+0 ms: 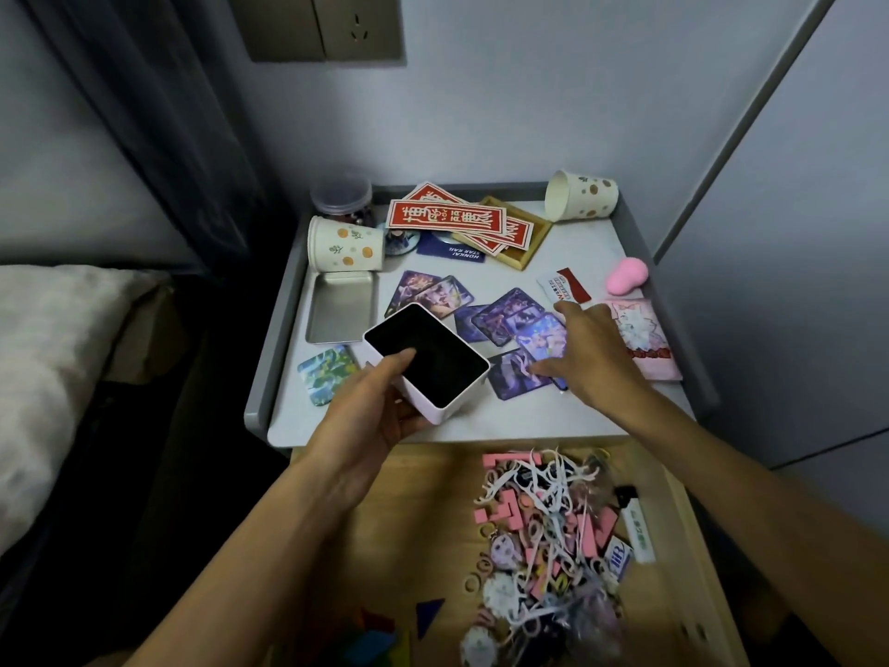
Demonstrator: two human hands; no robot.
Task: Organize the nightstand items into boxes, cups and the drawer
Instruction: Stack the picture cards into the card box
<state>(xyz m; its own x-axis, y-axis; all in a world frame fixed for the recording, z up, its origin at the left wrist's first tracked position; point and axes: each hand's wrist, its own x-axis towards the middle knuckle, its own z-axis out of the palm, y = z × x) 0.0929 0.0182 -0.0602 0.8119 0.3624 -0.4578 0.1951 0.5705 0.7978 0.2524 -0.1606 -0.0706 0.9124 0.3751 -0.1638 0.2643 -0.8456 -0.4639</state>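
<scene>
Holding entry: one small rectangular box [428,361] with pale pink-white walls, rounded corners and a dark interior. It has no lid and is tilted so its mouth faces up and toward the viewer. The left hand [380,402] grips its near corner, thumb hooked over the rim and fingers curled beneath, just above the front of the nightstand [481,426] top. The right hand [591,349] has fingers spread and nearly straight, tips resting on the loose purple picture cards [505,315] mid-table, and grasps nothing.

Also on top:
- open metal tin [341,305] at left
- left paper cup [344,245] and right paper cup [582,195], both on their sides
- red printed slips [445,219] over a wooden tray [524,255]
- pink sponge [628,274]
- pink packet [644,339]

Below, the open drawer [413,498] holds heaped trinkets [543,536].
</scene>
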